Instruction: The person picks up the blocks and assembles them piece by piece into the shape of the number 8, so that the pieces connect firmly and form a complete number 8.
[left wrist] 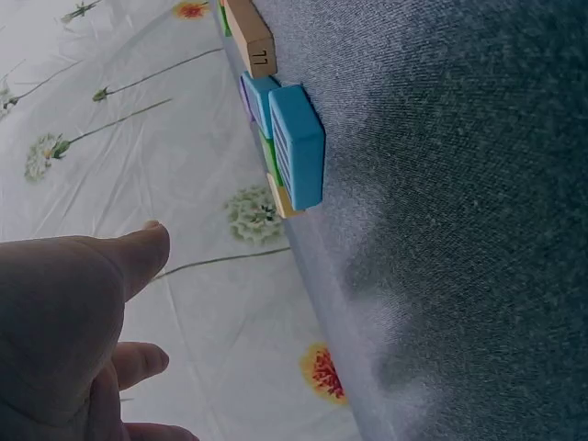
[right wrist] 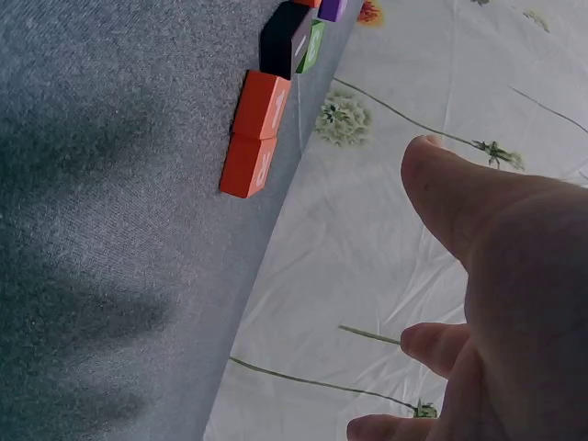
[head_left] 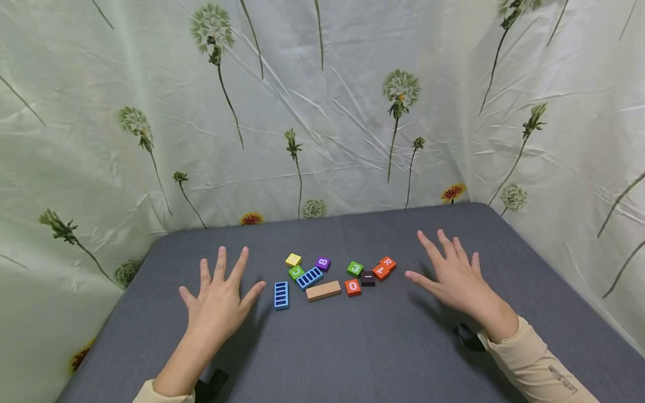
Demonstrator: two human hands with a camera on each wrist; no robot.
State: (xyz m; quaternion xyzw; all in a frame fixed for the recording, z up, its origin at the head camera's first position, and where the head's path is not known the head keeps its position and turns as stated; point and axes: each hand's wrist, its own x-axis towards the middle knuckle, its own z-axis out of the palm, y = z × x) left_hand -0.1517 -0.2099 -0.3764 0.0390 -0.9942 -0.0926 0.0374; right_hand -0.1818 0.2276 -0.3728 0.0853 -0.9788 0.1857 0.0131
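Both hands hover over the table with fingers spread and nothing held. My left hand is left of the upright blue slotted block, its thumb nearest that block. My right hand is on the other side, its thumb pointing at two orange-red blocks that touch each other. Between the hands lie a second blue slotted block, a plain wooden bar, a red block marked 0, a black block with a dash, a green 3 block, a purple 8 block, another green block and a yellow block.
A dark grey cloth covers the table, and both hands cast shadows on it. Behind and along the sides hangs a pale curtain printed with dandelions. Dark wrist straps show under the forearms.
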